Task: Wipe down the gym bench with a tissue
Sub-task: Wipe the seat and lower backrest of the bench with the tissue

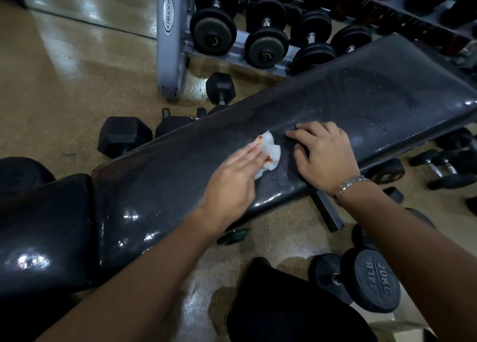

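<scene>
A long black padded gym bench (348, 101) runs from lower left to upper right, with a separate seat pad (44, 228) at the left. A crumpled white tissue (269, 152) with red-orange marks lies on the back pad's middle. My left hand (232, 184) presses flat on the tissue, its fingers blurred and covering the tissue's left part. My right hand (325, 153), a metal watch band on its wrist, rests on the pad just right of the tissue, fingers bent and apart, holding nothing.
A grey dumbbell rack (169, 44) with round dumbbells stands behind the bench. Hex dumbbells (124, 135) lie on the floor beyond it. A 20KG dumbbell (375, 281) and several smaller ones (446, 166) sit on the near right floor. My dark-clad knee (289, 305) is below.
</scene>
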The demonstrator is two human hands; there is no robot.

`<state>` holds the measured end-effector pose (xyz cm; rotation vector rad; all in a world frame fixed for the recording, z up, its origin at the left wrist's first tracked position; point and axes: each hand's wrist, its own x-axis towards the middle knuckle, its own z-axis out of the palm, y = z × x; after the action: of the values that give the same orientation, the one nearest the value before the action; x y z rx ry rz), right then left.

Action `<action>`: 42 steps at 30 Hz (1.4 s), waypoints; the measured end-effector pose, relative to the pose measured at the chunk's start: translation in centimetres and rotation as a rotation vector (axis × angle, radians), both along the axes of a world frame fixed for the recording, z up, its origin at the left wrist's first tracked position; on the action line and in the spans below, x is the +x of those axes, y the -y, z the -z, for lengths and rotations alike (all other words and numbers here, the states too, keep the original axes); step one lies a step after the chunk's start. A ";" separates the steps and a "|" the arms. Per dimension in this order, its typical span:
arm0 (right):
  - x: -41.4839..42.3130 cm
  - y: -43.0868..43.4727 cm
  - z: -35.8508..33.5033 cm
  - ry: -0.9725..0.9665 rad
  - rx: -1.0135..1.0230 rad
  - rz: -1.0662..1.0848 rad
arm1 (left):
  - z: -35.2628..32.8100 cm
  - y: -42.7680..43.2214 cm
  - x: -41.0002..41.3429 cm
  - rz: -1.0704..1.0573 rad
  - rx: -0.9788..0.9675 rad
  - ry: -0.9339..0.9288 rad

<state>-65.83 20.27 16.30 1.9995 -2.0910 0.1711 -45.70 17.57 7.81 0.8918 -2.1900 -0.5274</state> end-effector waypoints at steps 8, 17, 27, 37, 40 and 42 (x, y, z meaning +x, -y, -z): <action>-0.4 -0.1 0.0 0.023 -0.004 -0.013 | 0.6 1.3 1.7 0.243 -0.137 0.000; -0.7 -0.2 0.4 0.040 -0.034 -0.026 | 1.1 2.7 3.5 0.315 -0.158 0.029; -0.7 -0.2 0.6 0.026 -0.056 -0.028 | 1.4 3.2 4.3 0.203 -0.139 -0.025; -0.6 -0.1 1.0 0.046 -0.094 -0.029 | -1.2 2.0 1.6 -0.309 0.148 -0.201; -0.5 -0.2 1.0 0.058 -0.088 -0.026 | -1.5 4.0 0.5 -0.335 0.215 -0.257; -0.6 -0.2 1.0 0.052 -0.089 -0.029 | -1.5 5.1 0.2 -0.253 0.202 -0.209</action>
<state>-66.39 20.46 15.31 1.9942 -2.0480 0.3197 -45.45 12.45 9.28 1.1476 -1.8263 -0.6923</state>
